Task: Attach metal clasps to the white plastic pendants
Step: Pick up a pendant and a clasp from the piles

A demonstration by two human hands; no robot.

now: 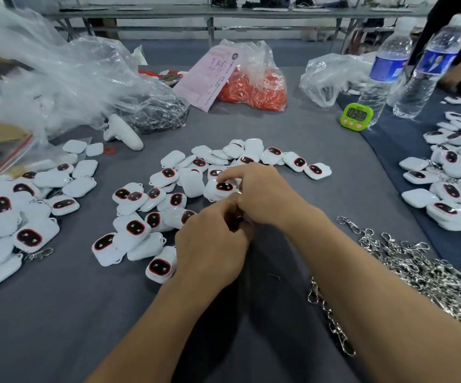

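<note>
left hand [210,241]: fingers curled toward right hand, contents hidden, cannot tell | pendant [224,187]: just up-right of left hand, dark face up, at edge of centre heap | right hand [262,197]: touching left, forefinger and thumb pinching pendant | metal clasps [417,266]: heap well right, right hand nearer

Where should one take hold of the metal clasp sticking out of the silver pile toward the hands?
Pinch the clasp at its free hook end, from above and from the left. It lies flat on the cloth, and its other end runs into the tangled pile, so a grip there would likely drag others along.
</note>
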